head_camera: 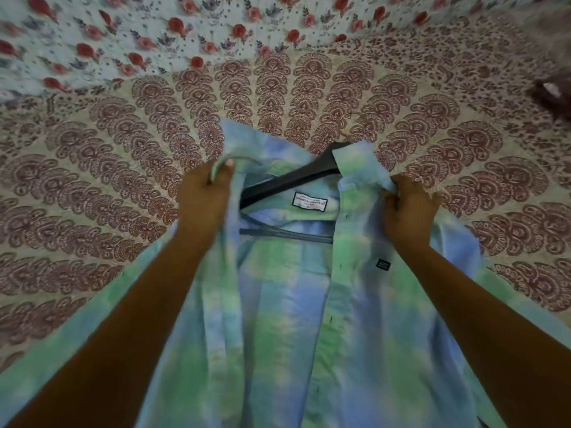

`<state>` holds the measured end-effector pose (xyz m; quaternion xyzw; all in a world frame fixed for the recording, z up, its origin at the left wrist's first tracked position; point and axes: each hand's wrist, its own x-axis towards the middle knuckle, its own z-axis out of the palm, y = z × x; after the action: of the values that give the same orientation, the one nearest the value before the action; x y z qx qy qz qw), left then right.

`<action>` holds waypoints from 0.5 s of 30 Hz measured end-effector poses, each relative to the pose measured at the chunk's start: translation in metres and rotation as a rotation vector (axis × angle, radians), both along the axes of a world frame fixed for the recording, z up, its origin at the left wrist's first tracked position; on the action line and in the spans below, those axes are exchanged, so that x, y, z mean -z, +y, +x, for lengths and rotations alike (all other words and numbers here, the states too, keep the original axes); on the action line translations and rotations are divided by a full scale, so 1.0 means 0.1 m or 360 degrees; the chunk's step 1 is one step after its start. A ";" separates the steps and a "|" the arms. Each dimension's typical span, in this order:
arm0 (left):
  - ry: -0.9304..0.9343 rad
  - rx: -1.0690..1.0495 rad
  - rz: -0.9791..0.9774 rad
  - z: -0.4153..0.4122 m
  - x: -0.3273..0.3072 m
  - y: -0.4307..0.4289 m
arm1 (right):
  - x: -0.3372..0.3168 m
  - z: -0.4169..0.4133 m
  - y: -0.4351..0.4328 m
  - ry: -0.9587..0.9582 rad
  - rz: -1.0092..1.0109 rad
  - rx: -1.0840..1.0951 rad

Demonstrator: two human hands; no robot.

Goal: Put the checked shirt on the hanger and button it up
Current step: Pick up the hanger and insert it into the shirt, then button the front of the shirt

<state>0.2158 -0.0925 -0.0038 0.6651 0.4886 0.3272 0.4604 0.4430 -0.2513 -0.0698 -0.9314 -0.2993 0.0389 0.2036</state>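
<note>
Cloth in blue and green squares filled the middle of the view: the checked shirt [278, 304] lay spread open, inside upward, on a bedspread [92, 180] printed with dark red fan shapes. A dark hanger [287, 180] sat inside the shirt at the neck. One arm of it ran slantwise above the white label [309, 202] sewn under the collar, and its lower bar crossed the cloth just below that label. The right end of the hanger was tucked under the right shoulder, and its thin metal hook [349, 118] rested on the bedspread beyond the collar.

The left hand [204, 196] gripped the left front edge near the collar, fingers curled round a bunched fold with the thumb pressed on top, and held that side lifted off the hanger. The right hand [408, 208] pinched the right collar edge, fingers closed tightly on the cloth. The front stood unbuttoned, both edges apart. A small dark tag [382, 263] showed on the right front panel. At the far side lay a floral sheet [123, 32] with red blooms on pale blue
</note>
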 end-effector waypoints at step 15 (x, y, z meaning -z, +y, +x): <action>0.0421 0.0222 0.0230 0.50 0.29 -0.19 | -0.08 0.06 0.40 0.0330 0.0196 -0.0105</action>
<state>0.2661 -0.1114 -0.0325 0.7661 0.4727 0.2383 0.3646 0.4492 -0.2109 -0.0620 -0.8977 -0.3090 0.1232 0.2890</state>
